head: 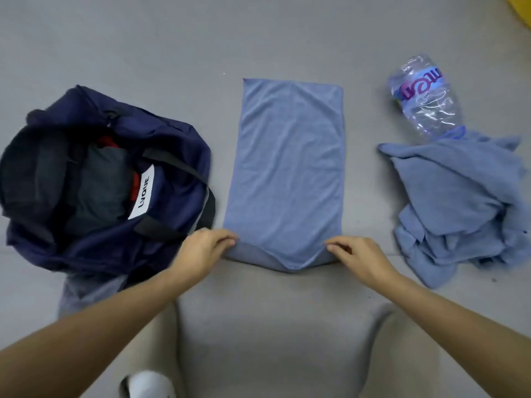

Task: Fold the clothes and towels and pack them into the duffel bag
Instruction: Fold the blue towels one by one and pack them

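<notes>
A light blue towel (287,168) lies flat in the middle of the grey floor, folded to a long rectangle. My left hand (205,248) pinches its near left corner and my right hand (356,258) pinches its near right corner. The near edge sags a little between them. To the left stands the navy duffel bag (178,156), open at the top, with dark grey and red folded clothes (99,185) inside. At the right lies a crumpled heap of light blue towels (459,202).
A clear plastic water bottle (425,96) lies on its side behind the heap. My beige-trousered knees (287,340) fill the near middle. A white shoe (149,386) shows at the bottom left. Something yellow (521,10) peeks in at the top right corner.
</notes>
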